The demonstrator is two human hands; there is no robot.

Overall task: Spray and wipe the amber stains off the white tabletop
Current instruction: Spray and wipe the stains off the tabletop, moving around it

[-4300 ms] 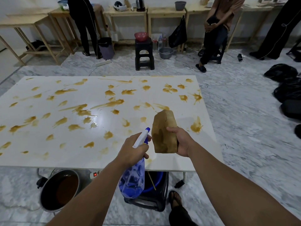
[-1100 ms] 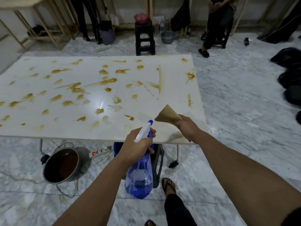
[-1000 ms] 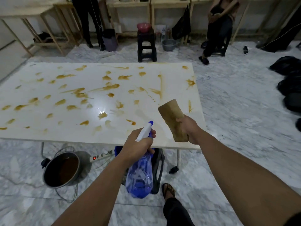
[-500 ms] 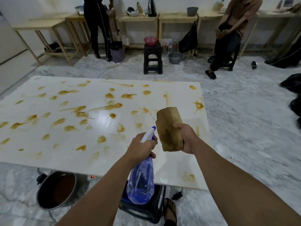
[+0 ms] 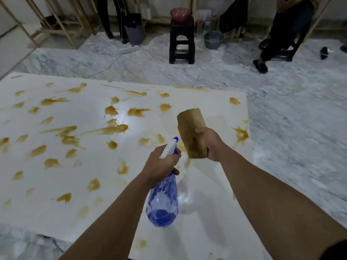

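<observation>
Both forearms extended, left hand [image 5: 161,164] clenched, right hand [image 5: 211,144] gripping

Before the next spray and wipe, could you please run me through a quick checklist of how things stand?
1. Spray bottle gripped in the left hand: ok.
2. Nozzle aimed out over the white tabletop: ok.
3. Liquid left in the bottle: ok, blue liquid shows at the bottom.
4. Wiping pad held in the right hand and lifted off the surface: ok, though its face is already stained brown.
5. Amber stains removed: not ok, many still cover the left and middle; the near right area looks mostly clean.
6. Surface wet where the next wipe goes: cannot tell.
</observation>
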